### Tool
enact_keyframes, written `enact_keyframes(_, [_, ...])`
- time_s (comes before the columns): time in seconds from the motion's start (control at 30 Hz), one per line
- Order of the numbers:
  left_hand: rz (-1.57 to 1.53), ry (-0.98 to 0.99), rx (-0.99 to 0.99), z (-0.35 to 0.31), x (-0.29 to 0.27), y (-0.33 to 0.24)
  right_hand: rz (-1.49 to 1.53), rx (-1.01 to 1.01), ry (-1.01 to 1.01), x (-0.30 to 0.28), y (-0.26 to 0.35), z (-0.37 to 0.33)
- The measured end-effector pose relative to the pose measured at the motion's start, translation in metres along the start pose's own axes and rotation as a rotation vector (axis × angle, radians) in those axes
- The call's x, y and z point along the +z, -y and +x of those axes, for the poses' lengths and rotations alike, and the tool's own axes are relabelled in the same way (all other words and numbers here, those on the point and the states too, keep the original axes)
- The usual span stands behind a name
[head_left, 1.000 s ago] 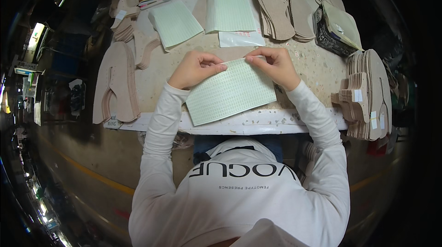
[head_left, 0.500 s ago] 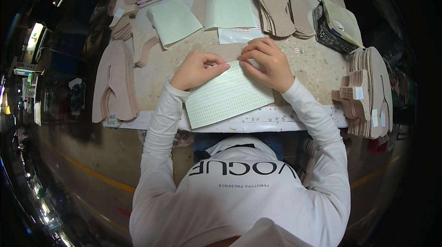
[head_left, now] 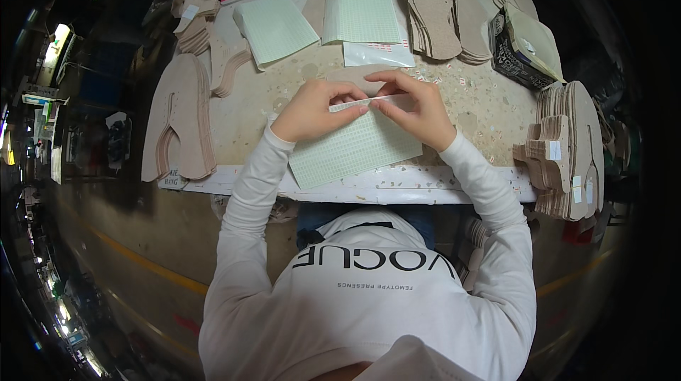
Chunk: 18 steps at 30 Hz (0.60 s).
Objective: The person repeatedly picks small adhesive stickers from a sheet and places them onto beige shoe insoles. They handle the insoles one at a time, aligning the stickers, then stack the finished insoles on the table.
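Observation:
A pale green grid sheet (head_left: 355, 150) lies tilted on the speckled worktable (head_left: 482, 101) in front of me. Over its far edge, my left hand (head_left: 312, 110) and my right hand (head_left: 420, 108) pinch a narrow white strip (head_left: 358, 103) between their fingertips. The strip spans the small gap between the two hands. Both sleeves are white.
Two more green grid sheets (head_left: 275, 25) (head_left: 362, 5) and a clear plastic bag (head_left: 377, 54) lie farther back. Stacks of tan sole-shaped cutouts stand at the left (head_left: 181, 122), back right (head_left: 434, 5) and right edge (head_left: 567, 147). A dark basket (head_left: 521, 51) holds pale sheets.
My right hand has slid left along the sheet's far edge toward the left hand. The hands, apart before, are now close together, and the narrow strip shows between them.

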<state>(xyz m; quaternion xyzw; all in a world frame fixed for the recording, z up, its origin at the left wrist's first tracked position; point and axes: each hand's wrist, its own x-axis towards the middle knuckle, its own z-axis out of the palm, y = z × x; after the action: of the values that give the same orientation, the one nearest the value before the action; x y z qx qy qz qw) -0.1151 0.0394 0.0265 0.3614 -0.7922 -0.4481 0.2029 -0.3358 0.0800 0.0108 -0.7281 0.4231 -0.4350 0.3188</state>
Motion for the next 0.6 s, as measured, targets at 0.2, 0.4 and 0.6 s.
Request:
enact_keyframes(0.2, [-0.105, -0.054, -0.024, 0.0032, 0.0039, 0.0012, -0.312, -0.299, -0.134, 0.0, 0.0046, 0.005])
enact_keyframes(0.4, [-0.095, -0.015, -0.031, 0.0029, 0.0055, 0.004, -0.495, -0.504, -0.153, 0.0081, 0.0042, 0.0037])
enact_keyframes(0.6, [-0.216, 0.017, -0.027, 0.003, 0.0048, 0.0083, -0.636, -0.663, -0.203, 0.0088, 0.0096, -0.0025])
